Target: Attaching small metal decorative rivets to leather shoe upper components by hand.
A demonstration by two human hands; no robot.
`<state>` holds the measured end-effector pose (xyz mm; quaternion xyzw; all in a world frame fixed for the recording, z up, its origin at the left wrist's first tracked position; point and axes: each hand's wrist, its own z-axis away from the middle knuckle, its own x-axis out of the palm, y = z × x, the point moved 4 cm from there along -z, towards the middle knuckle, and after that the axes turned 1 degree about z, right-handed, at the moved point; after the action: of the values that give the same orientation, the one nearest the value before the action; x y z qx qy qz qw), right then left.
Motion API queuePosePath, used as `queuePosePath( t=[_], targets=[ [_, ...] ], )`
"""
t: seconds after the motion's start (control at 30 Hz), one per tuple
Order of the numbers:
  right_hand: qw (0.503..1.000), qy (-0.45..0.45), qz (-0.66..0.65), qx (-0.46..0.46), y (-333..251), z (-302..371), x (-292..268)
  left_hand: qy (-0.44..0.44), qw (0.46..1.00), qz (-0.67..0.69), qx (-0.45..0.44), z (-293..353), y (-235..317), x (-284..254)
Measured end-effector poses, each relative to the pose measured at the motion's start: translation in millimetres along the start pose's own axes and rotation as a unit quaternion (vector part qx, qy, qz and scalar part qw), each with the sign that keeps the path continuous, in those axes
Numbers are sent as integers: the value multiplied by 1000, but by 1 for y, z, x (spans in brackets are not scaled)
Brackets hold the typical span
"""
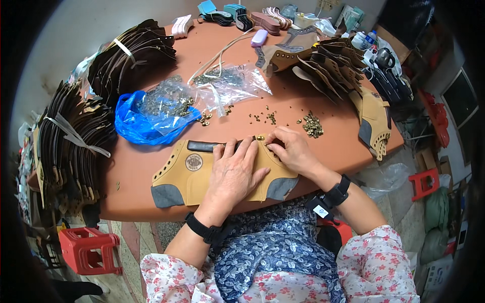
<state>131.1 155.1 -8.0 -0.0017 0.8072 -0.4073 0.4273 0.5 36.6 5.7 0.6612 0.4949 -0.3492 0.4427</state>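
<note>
A tan shoe upper (pixel 202 179) with dark grey corner patches, a black padded strip and a round dark emblem lies flat along the table's near edge. My left hand (pixel 235 169) rests on its middle, palm down and fingers stretched out. At the upper's far right edge, my right hand (pixel 290 146) has its thumb and fingers pinched together; what is between them is hidden. A brass fitting (pixel 260 137) sits just left of those fingertips. Eyelet holes run down both sloping sides of the upper. Beyond my right hand is a small heap of brass fittings (pixel 313 125).
Bundles of dark pieces (pixel 70 146) stand tied at the left. A blue plastic bag (pixel 134 121) and a clear bag (pixel 237 83) hold metal fittings. Stacked tan uppers (pixel 328 65) lie far right, another upper (pixel 373 118) at the right edge. A red stool (pixel 91 250) stands lower left.
</note>
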Motion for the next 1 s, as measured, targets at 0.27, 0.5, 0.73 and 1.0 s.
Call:
queuePosePath(
  t=[0.27, 0.5, 0.73, 1.0],
  targets=[
    [998, -43, 4, -35, -10, -15, -14, -6, 1000, -9, 2, 1, 0, 0],
    [988, -67, 88, -111, -18, -35, -5, -16, 1000, 2, -8, -1, 0, 0],
    [993, -105, 60, 16, -6, -48, 2, -15, 1000, -1, -13, -1, 0, -1],
    [993, -46, 61, -94, -5, -28, -8, -4, 1000, -9, -10, 0, 0, 1]
  ],
)
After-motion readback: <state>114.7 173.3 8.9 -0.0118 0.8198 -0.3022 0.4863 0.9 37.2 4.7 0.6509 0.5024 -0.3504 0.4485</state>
